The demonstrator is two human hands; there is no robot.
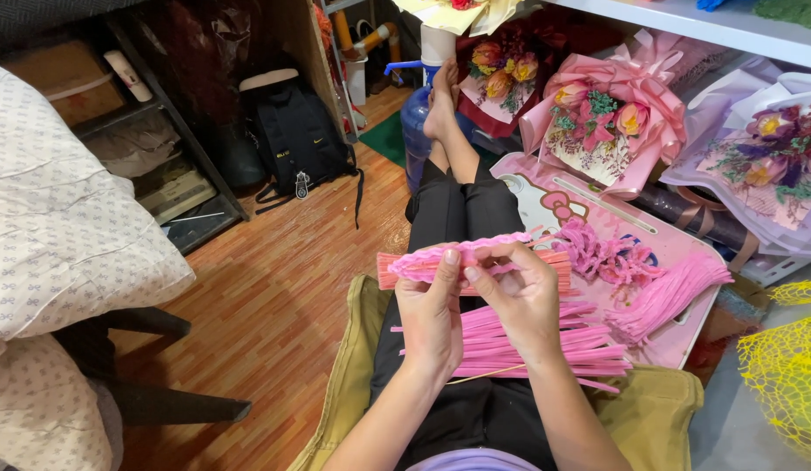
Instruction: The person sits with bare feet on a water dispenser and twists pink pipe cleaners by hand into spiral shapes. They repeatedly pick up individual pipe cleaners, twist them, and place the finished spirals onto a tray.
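Both hands pinched a fuzzy pink pipe-cleaner strip (466, 253), held flat against an orange bundle of stems (475, 270) above the lap. The left hand (430, 318) gripped with thumb on top; the right hand (521, 296) pinched beside it. Loose pink pipe cleaners (545, 344) lay just below. A pink tray (597, 209) crowded the right; wooden floor (275, 288) lay open to the left.

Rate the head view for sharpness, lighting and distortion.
Head view: even, soft light, no glare; left hand and right hand on the pink pipe cleaners look sharp; wide-angle bending shows at the shelf edge and the frame corners.
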